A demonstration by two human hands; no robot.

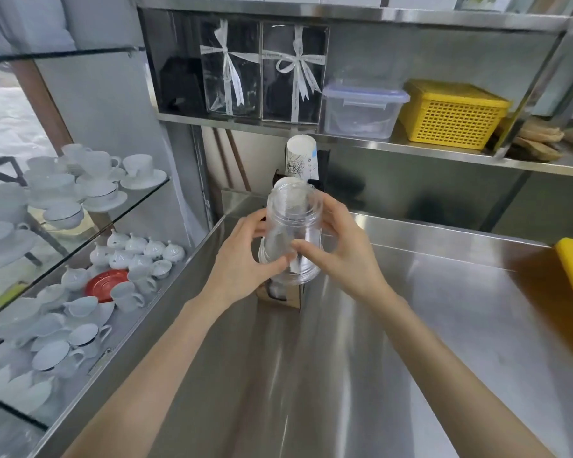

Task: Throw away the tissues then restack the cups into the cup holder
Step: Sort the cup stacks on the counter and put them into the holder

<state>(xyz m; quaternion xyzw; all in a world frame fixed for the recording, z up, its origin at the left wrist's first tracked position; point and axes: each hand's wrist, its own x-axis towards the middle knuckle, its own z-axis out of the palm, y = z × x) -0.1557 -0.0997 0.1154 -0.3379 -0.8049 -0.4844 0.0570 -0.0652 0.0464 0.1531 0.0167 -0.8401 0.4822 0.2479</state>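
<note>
Both hands, left (245,259) and right (341,249), grip the clear cups (293,239) upside down over the holder (280,297) at the counter's (411,325) back corner. A tilted descent could jam or topple the stack. The holder's slot is hidden; no tissues show.

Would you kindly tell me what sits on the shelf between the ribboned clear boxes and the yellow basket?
In the head view, a clear lidded plastic container sits between the ribboned boxes and the yellow basket.
</note>
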